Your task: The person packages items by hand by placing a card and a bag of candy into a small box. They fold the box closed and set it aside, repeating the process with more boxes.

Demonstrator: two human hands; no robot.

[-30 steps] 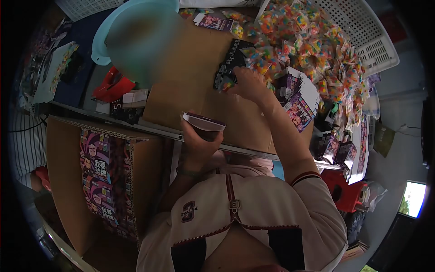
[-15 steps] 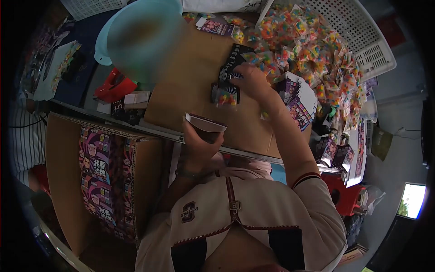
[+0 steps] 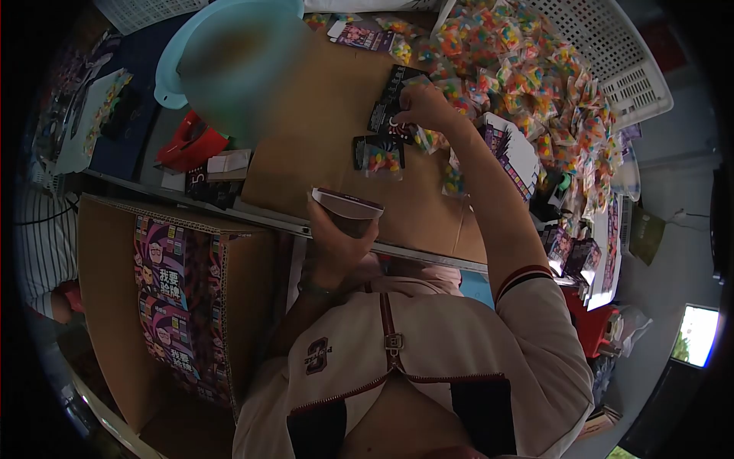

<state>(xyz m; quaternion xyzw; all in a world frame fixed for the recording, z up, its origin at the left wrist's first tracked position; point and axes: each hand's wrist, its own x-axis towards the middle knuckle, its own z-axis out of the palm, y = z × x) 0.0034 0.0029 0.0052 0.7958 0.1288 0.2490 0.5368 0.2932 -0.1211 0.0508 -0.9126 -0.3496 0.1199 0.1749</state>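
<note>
My left hand [image 3: 342, 243] is closed around a small open carton [image 3: 350, 210], its opening tilted up towards me. Farther forward, my right hand [image 3: 430, 107] has its fingers bent down with the tips pinched at a black printed card [image 3: 399, 128]. More black cards [image 3: 395, 84] lie overlapped beneath and beside that hand. Just nearer to me, a clear bag of colourful candy [image 3: 382, 159] rests partly on another black card. A large heap of such candy bags [image 3: 527, 84] spreads to the right of my right hand.
Flat printed cartons [image 3: 511, 161] are stacked right of my forearm. A blue basin [image 3: 172, 61] and red tape dispenser [image 3: 191, 143] stand at left. Below them is a big cardboard box [image 3: 107, 291] with printed cartons inside. A white basket [image 3: 634, 84] borders the heap. A person in stripes [image 3: 50, 237] is far left.
My right hand has shifted slightly away from me and to the right over the black cards. The pattern showing at its fingertips differs. My left hand still holds the carton in nearly the same place.
</note>
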